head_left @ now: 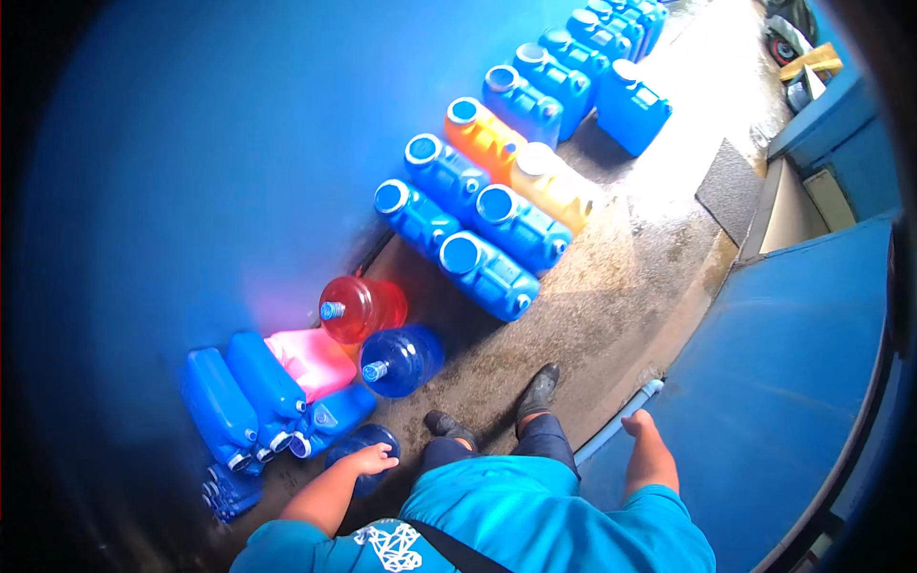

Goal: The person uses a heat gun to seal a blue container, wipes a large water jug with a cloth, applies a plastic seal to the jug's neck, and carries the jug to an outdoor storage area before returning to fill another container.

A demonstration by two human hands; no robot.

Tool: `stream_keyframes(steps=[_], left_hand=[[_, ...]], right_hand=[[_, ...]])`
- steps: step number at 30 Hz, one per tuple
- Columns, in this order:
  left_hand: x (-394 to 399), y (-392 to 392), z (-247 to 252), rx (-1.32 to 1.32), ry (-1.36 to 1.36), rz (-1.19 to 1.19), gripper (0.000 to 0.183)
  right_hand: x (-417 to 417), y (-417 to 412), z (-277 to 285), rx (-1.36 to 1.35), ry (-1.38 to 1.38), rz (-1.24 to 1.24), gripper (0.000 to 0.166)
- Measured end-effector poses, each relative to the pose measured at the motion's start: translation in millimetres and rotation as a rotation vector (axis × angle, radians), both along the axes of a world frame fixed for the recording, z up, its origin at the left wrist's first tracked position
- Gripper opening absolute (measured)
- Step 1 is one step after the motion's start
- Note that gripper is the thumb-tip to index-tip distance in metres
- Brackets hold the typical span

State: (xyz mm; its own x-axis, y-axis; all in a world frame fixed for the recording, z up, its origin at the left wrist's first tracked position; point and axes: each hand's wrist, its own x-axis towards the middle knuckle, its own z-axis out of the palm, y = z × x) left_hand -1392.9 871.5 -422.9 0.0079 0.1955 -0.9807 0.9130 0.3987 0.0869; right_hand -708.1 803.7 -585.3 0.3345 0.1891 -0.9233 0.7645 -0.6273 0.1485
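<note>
My left hand (377,458) hangs with its fingers loosely apart, seen over a round blue water bottle (349,483); nothing shows in it. My right hand (636,422) is near the blue wall on the right, and its fingers are mostly hidden from view. A translucent dark blue water bottle (402,360) and a red one (364,308) stand ahead on the left. Close by lie stacked blue jerrycans (221,401) and a pink jerrycan (313,360). Farther on, blue jerrycans (489,276), an orange one (483,136) and a yellowish one (551,186) stand in rows.
A blue wall (179,179) runs along the left side. At the right are a low blue wall (774,358) and a light blue pipe (620,419) at its foot. The concrete floor (594,315) looks wet. A dark mat (731,190) lies farther along.
</note>
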Motion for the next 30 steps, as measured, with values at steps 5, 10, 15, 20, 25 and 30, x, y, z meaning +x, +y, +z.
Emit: stream_keyframes(steps=[5, 10, 15, 20, 25, 30], left_hand=[[104, 97, -4, 0.423, -0.136, 0.091, 0.073], [235, 214, 36, 0.558, -0.288, -0.055, 0.068], [311, 278, 35, 0.514, -0.263, -0.250, 0.070], [374, 336, -3, 0.386, -0.162, -0.419, 0.073], [441, 409, -39, 0.324, -0.150, -0.506, 0.076], [560, 505, -35, 0.486, -0.257, -0.468, 0.074]], right_hand=[[80, 42, 51, 0.531, -0.004, -0.283, 0.061], [115, 107, 65, 0.734, 0.160, -0.438, 0.058], [135, 148, 85, 0.777, 0.293, -0.434, 0.056], [196, 125, 77, 0.656, 0.276, -0.377, 0.054], [297, 52, 64, 0.612, 0.028, -0.403, 0.053], [375, 55, 81, 0.507, -0.031, -0.981, 0.046]])
